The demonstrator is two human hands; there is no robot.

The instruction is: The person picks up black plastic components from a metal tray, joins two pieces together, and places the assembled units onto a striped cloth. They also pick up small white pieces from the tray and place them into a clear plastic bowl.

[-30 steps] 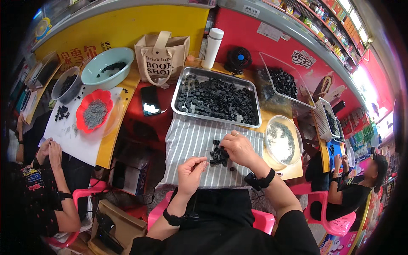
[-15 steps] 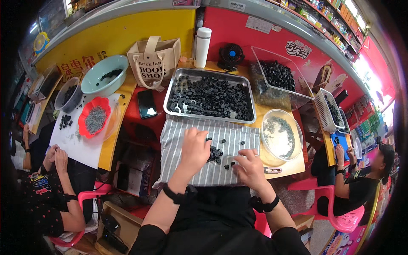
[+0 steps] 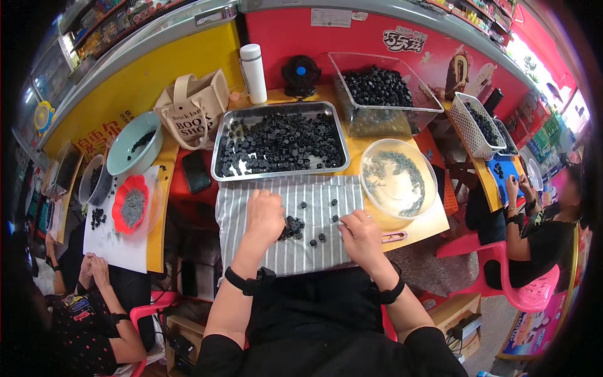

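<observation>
A grey-and-white striped cloth lies before me. My left hand is closed over it beside a small pile of black ring-like parts; its fingertips are hidden behind the knuckles. To the right, my right hand has thumb and fingers drawn together in a pinch. One black part sits right by those fingertips, and whatever is between them is too small to make out. Several more loose parts dot the cloth. Just beyond it stands a metal tray holding many such black parts.
A round clear tub with thin grey pieces stands right, near a pink-handled tool. Behind are a clear bin, small fan, white bottle and cloth bag. A phone lies left. People work on both sides.
The view has swung, shifting the table leftward. My right hand's fingers, spread before, are now drawn together at a black part. My left hand is still beside the pile, lower against the cloth.
</observation>
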